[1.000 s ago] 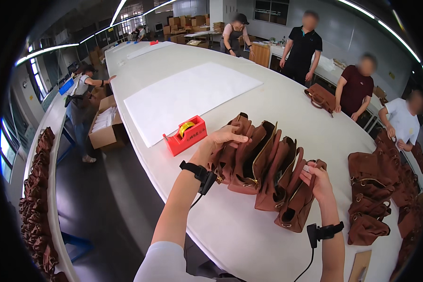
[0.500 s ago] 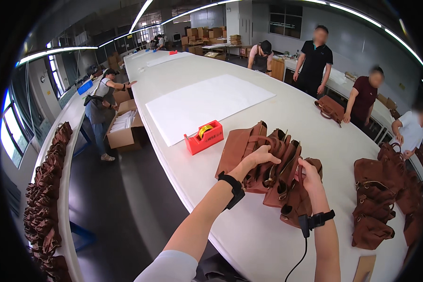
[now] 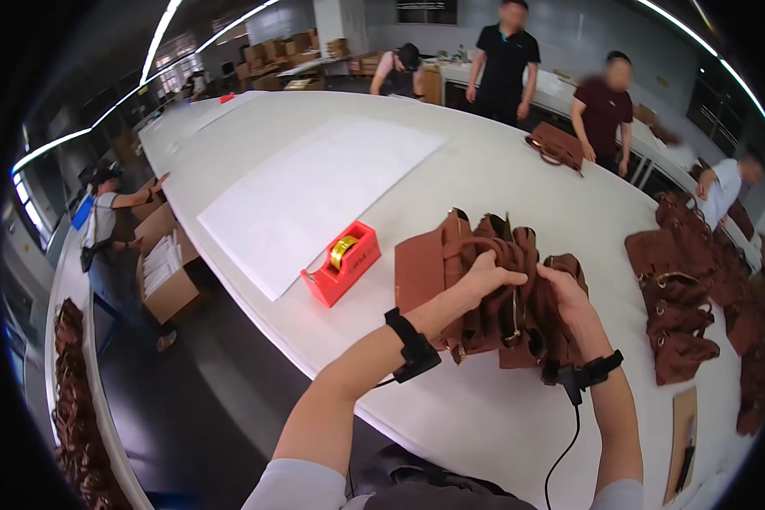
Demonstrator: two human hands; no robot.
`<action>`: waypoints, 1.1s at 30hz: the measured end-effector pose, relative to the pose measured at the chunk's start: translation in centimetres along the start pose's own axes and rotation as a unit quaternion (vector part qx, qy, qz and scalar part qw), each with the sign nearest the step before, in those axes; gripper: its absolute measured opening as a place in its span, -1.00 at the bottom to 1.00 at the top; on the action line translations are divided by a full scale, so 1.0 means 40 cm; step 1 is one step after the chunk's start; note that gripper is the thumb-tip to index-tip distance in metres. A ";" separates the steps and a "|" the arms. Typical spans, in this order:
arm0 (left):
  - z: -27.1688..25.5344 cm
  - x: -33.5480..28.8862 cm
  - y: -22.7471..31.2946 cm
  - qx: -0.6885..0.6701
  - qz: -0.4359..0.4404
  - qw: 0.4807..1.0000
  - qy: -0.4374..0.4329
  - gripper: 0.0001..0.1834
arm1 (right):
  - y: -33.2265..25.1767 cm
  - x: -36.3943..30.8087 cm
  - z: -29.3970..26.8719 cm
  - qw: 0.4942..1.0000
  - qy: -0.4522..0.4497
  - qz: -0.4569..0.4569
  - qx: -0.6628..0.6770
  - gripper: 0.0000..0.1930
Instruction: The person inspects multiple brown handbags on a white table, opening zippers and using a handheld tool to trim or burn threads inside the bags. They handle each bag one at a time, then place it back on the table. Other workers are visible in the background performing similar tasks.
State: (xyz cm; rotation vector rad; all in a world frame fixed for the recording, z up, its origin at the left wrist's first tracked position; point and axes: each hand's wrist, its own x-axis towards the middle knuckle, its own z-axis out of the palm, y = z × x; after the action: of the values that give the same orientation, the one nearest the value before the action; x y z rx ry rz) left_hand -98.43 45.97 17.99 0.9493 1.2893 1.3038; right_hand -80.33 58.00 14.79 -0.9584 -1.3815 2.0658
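Left hand [image 3: 483, 280] clamped on the upper part of brown bags [image 3: 421, 270], bunched right of frame centre on the white counter [image 3: 476, 425]. Right hand [image 3: 571, 303] against the bunch's right side; cannot tell its grip. Red tape dispenser [image 3: 354, 270] near frame centre.

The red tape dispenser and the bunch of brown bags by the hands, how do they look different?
The red tape dispenser is bright red with yellow tape, while the brown bags are reddish brown.
The tape dispenser is one small thing; the brown bags are several, bunched together, and bigger.
No hand touches the tape dispenser, but the left hand and right hand both touch the brown bags.
Both are at the same white table.
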 end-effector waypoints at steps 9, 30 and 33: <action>-0.029 0.209 0.027 0.217 0.053 0.974 -0.042 -0.54 | -0.082 0.009 0.088 0.988 0.138 -0.028 0.057 -0.82; -0.373 1.106 0.368 0.563 0.118 0.816 -0.059 -0.59 | -0.121 0.848 0.260 0.825 -0.001 -0.302 0.478 -0.71; -0.456 1.227 0.204 0.622 0.193 0.758 -0.036 -0.49 | -0.050 0.876 0.249 0.853 0.046 -0.255 0.453 -0.70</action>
State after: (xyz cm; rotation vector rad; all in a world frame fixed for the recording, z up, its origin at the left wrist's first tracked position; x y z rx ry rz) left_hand -125.34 91.62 17.98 2.2471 1.9663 0.4919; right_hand -110.52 77.69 8.99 -0.2268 -0.3900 1.8605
